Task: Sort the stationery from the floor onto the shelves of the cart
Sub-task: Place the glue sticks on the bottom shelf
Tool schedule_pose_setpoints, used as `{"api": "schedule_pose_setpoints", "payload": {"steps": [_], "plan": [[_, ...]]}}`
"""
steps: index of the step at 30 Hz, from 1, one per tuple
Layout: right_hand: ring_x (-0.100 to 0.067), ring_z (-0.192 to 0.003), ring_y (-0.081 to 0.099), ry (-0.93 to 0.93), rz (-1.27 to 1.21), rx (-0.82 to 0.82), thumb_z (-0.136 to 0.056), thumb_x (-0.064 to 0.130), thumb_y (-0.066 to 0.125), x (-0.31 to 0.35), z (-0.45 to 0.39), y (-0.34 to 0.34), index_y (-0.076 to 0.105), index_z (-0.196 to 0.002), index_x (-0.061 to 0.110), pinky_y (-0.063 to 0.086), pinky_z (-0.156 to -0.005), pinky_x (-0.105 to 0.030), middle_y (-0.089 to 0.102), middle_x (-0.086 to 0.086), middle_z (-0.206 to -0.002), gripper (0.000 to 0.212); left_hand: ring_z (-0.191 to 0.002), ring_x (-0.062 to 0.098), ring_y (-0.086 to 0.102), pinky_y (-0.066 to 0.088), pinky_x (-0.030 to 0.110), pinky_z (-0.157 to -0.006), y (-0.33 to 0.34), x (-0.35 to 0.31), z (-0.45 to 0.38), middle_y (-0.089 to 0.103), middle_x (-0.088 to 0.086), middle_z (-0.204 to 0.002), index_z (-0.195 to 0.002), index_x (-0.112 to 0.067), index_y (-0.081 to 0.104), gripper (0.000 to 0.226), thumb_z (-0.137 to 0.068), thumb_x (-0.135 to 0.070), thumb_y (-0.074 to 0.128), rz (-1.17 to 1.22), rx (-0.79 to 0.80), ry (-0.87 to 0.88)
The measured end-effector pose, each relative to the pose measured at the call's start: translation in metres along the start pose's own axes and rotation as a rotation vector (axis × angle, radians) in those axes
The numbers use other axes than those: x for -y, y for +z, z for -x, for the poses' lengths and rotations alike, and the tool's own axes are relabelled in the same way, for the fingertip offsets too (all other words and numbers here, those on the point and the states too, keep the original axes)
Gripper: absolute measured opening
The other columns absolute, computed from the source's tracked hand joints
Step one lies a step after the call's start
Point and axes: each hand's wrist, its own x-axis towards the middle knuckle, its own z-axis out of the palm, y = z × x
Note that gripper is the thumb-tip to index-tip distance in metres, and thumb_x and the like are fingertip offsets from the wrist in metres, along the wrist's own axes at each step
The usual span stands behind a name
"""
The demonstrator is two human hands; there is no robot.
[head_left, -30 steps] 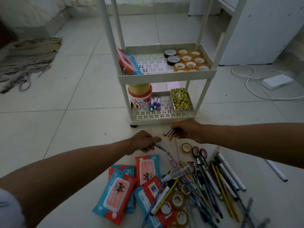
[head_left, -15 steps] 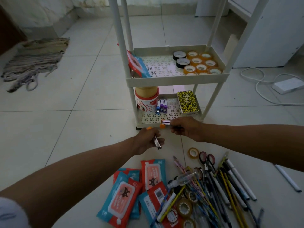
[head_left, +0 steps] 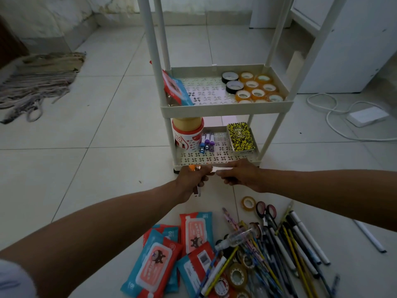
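Note:
The white cart [head_left: 225, 109] stands ahead on the tiled floor. Its lower shelf [head_left: 189, 161] holds a red-and-white cup [head_left: 188, 134], small blue and purple items [head_left: 206, 143] and a yellow-black notebook [head_left: 239, 136]. Tape rolls [head_left: 255, 88] and a wipes pack [head_left: 176, 89] lie on the shelf above. My left hand [head_left: 190, 180] grips a small orange-ended metal item [head_left: 197, 191] just before the lower shelf's front edge. Beside it, my right hand [head_left: 239, 174] holds a pale thin item [head_left: 221, 168]. The floor pile has wipes packs [head_left: 159, 261], pens and pencils [head_left: 290, 244], tape rolls [head_left: 237, 276] and scissors [head_left: 266, 209].
A frayed rug [head_left: 40, 78] lies at the far left. A white power strip [head_left: 367, 116] with a looping cable sits to the right of the cart, behind it a white cabinet [head_left: 354, 39]. One white pen [head_left: 369, 237] lies apart on the right.
Both hands have risen from the floor pile to the front edge of the cart's lower shelf, each carrying a small item. The view has moved closer to the cart.

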Motion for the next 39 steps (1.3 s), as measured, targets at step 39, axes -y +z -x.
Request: {"api": "schedule_pose_setpoints", "payload": {"steps": [39], "plan": [[-0.032,-0.102,0.061,0.025,0.384,-0.548,-0.096,0.005,0.051,0.048,-0.14,0.017,0.06,-0.101,-0.003,0.046,-0.076,-0.035,0.063,-0.022,-0.113,0.013,-0.105,0.026,0.07,0.06,0.028,-0.085,-0.021,0.022,-0.003,0.066,0.025,-0.122,-0.126,0.011,0.056,0.03,-0.101,-0.006,0.055,0.219,0.215,-0.273]]}}
